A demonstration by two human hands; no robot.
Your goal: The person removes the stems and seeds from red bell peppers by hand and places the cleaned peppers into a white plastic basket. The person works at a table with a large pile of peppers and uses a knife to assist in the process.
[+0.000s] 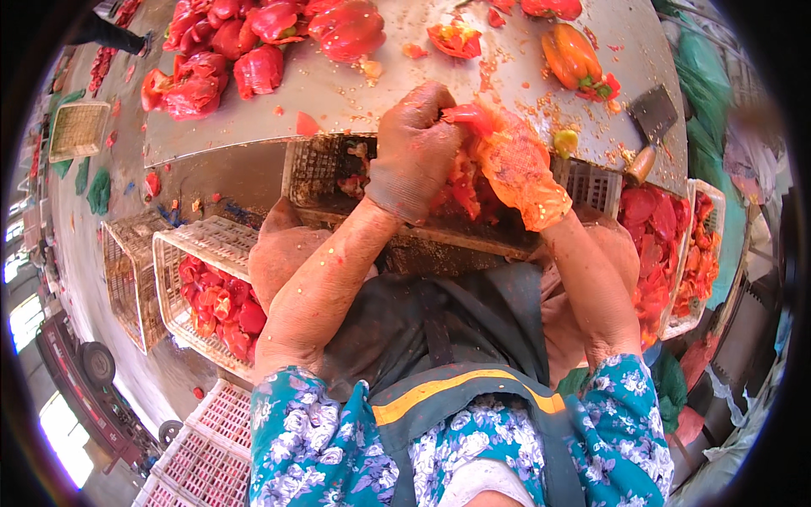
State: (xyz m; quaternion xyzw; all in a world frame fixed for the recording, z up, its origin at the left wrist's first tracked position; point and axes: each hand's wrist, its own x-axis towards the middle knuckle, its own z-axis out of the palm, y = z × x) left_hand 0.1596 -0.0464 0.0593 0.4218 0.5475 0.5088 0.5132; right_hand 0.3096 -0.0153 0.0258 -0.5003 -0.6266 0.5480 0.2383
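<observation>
My left hand (415,149), in a soiled brown knit glove, is curled in a fist against a torn red bell pepper (469,117) in front of me. On the pepper's other side my right hand (523,168), in a wet orange-stained glove, grips it. Both hands meet just over the near edge of the metal table (253,123). Ragged red pepper flesh (466,190) shows below and between them; I cannot tell how much of it is held. Under the table edge, a plastic crate (310,168) holds scraps.
Whole red bell peppers (253,32) are heaped at the table's far left. An orange-red pepper (570,57) lies at right, near a cleaver (652,117) whose handle overhangs the edge. Crates of pepper pieces stand left (203,237) and right (706,209) of my knees.
</observation>
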